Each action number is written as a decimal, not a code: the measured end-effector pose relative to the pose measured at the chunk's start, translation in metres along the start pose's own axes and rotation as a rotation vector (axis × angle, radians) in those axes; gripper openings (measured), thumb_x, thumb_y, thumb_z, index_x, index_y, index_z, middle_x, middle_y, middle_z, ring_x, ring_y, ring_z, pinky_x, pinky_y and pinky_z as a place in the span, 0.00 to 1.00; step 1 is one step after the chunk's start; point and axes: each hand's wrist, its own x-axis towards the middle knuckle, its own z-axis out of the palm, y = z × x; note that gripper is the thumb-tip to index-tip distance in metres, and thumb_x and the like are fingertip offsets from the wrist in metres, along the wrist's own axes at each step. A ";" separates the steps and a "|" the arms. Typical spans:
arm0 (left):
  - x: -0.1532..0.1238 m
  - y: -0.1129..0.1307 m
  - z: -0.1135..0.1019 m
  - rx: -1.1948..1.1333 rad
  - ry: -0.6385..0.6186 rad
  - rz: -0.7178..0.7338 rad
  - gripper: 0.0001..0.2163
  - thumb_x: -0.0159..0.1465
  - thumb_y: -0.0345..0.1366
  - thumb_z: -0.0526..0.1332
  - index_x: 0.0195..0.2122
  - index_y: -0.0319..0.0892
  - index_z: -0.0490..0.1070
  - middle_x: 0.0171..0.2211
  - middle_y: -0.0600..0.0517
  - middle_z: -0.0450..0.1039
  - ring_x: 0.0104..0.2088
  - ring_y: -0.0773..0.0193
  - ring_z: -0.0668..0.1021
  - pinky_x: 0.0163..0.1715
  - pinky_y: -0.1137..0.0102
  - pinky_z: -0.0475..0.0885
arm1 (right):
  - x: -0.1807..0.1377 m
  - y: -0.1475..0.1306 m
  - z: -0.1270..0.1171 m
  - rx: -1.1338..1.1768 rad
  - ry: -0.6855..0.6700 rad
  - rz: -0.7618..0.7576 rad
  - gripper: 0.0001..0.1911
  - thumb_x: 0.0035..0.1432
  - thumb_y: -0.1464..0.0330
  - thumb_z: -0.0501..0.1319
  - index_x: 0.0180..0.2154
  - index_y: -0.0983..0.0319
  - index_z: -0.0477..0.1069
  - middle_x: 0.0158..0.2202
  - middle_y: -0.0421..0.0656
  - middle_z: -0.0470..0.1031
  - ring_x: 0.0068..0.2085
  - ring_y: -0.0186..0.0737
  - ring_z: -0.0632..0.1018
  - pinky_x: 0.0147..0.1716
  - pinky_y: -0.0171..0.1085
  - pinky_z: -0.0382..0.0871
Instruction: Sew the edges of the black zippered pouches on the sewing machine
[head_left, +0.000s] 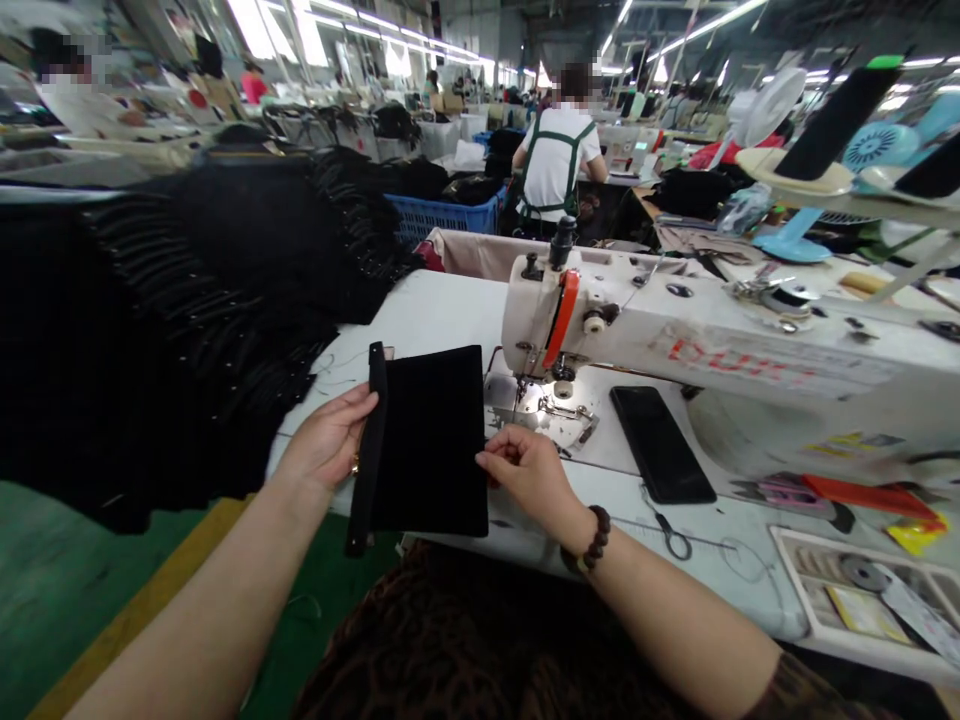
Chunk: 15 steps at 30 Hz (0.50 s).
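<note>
A flat black fabric panel (433, 440) with a dark band (377, 440) along its left side lies between my two hands, in front of the sewing machine (600, 320). My left hand (330, 435) grips the band, thumb on top and fingers underneath; a small gold-coloured metal piece shows by the fingers. At the panel's right edge, the thumb and forefinger of my right hand (525, 468) are pinched on the fabric. The lit needle and presser foot area (529, 395) is just beyond my right hand, apart from the panel.
Black fabric pieces (225, 260) are heaped at the left. On the machine table are a phone (661, 443), small thread snips (673, 537), purple-handled scissors (795, 493) and a parts tray (862, 590). Thread cones (840, 120) stand at the right. A person (559, 160) sits ahead beside a blue crate (446, 215).
</note>
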 end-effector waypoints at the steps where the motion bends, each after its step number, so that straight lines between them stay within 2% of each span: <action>1: 0.000 -0.001 0.000 0.000 0.002 0.007 0.12 0.56 0.18 0.53 0.33 0.35 0.74 0.25 0.49 0.75 0.23 0.69 0.77 0.27 0.79 0.75 | 0.000 -0.001 0.000 -0.013 0.002 -0.015 0.07 0.44 0.67 0.61 0.21 0.62 0.65 0.15 0.34 0.64 0.18 0.28 0.65 0.17 0.29 0.56; 7: 0.002 -0.006 0.003 -0.029 0.012 0.030 0.11 0.52 0.20 0.58 0.35 0.35 0.74 0.32 0.47 0.77 0.28 0.66 0.78 0.30 0.77 0.75 | 0.000 -0.001 -0.002 -0.009 -0.032 -0.017 0.07 0.45 0.66 0.61 0.22 0.61 0.64 0.17 0.35 0.64 0.20 0.30 0.66 0.19 0.30 0.57; 10: -0.001 -0.002 0.002 -0.039 -0.050 0.132 0.12 0.48 0.25 0.64 0.35 0.39 0.75 0.33 0.50 0.77 0.31 0.65 0.78 0.34 0.76 0.75 | 0.002 -0.001 -0.004 -0.005 -0.039 -0.022 0.06 0.45 0.67 0.61 0.24 0.61 0.65 0.17 0.34 0.62 0.20 0.30 0.65 0.20 0.30 0.57; 12: -0.007 0.010 -0.001 -0.003 -0.185 0.268 0.11 0.45 0.29 0.68 0.32 0.43 0.75 0.30 0.54 0.76 0.31 0.64 0.77 0.37 0.72 0.74 | 0.004 -0.002 -0.006 -0.042 -0.023 -0.100 0.03 0.45 0.70 0.60 0.24 0.61 0.66 0.19 0.35 0.63 0.22 0.30 0.65 0.22 0.31 0.59; 13: -0.012 0.018 -0.002 0.049 -0.305 0.351 0.09 0.45 0.32 0.69 0.29 0.45 0.76 0.28 0.54 0.76 0.31 0.63 0.77 0.40 0.69 0.74 | 0.005 -0.004 -0.007 -0.072 0.006 -0.172 0.01 0.44 0.71 0.60 0.24 0.61 0.67 0.22 0.36 0.65 0.24 0.31 0.66 0.24 0.31 0.60; 15: -0.022 0.037 -0.006 0.238 -0.588 0.523 0.05 0.48 0.39 0.68 0.22 0.45 0.74 0.23 0.54 0.74 0.33 0.60 0.76 0.48 0.61 0.69 | 0.008 -0.007 -0.009 -0.130 0.093 -0.319 0.05 0.43 0.75 0.59 0.24 0.60 0.70 0.26 0.38 0.66 0.28 0.32 0.68 0.28 0.33 0.62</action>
